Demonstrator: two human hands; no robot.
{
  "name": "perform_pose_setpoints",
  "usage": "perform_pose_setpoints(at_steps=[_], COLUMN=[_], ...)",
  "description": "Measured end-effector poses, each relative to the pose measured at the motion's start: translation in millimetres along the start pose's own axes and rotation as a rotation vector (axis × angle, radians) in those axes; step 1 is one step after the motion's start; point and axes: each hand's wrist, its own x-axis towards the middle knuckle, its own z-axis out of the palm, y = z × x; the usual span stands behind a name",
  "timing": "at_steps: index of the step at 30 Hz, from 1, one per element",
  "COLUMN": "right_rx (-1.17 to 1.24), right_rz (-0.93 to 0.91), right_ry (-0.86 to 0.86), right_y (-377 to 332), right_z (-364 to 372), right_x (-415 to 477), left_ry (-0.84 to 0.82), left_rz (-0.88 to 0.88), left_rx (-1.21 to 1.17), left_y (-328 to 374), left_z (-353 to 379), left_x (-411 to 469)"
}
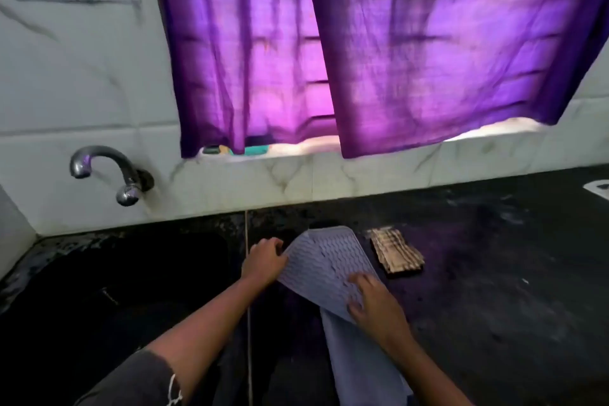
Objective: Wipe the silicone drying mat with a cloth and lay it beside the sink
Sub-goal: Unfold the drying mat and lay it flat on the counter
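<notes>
A grey ridged silicone drying mat (329, 260) lies partly on the dark counter, just right of the sink (131, 273). Its near end hangs over the counter's front edge toward me. My left hand (263, 260) grips the mat's left edge with curled fingers. My right hand (372, 303) presses on the mat's near right part, fingers spread and bent over its edge. A folded striped brown cloth (397, 254) rests on the counter right of the mat, apart from both hands.
A curved metal tap (108, 171) juts from the tiled wall above the dark sink. Purple curtains (362, 53) hang over a window ledge behind. The black counter (494, 257) stretches to the right, with a white object (599, 188) at its far right edge.
</notes>
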Motion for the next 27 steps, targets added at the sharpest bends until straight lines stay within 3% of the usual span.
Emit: perform_pose_setpoints(at_steps=[4, 13, 22, 27], right_rx=[-0.027, -0.073, -0.144, -0.152], right_rz=[0.13, 0.224, 0.274, 0.24], right_ry=[-0.086, -0.138, -0.157, -0.176], right_y=[19, 30, 26, 20], right_z=[16, 24, 24, 24], right_x=[-26, -45, -50, -50], left_ry=[-0.147, -0.205, -0.132, 0.022], left_rz=[-0.171, -0.386, -0.502, -0.494], left_rx=[0.11, 0.012, -0.239, -0.382], left_y=[-5, -4, -15, -25], left_z=[18, 40, 44, 41], left_x=[8, 22, 32, 36])
